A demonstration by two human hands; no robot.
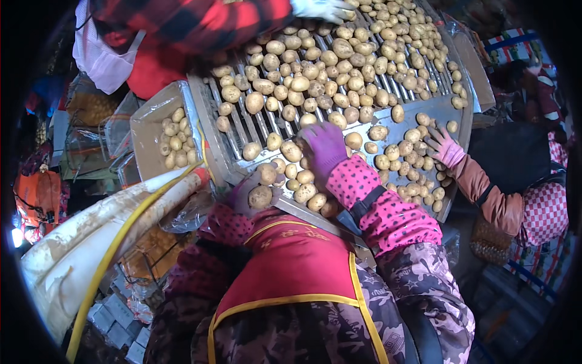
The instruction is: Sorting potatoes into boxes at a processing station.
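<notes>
My left hand, in a dull purple glove, is at the near left corner of the sorting table. A large potato rests in it, with another potato against its fingers. My right hand, in a brighter purple glove, reaches palm down over the near metal ledge. Its fingertips are bent down among potatoes and partly hidden, so its grip does not show. Several loose potatoes lie between my two hands. Beyond them, many potatoes cover the metal roller bars.
A plastic-lined carton holding potatoes stands left of the table. White pipes and a yellow hose run beside me. One co-worker's white-gloved hand is at the far side; another's pink-gloved hand touches potatoes at right.
</notes>
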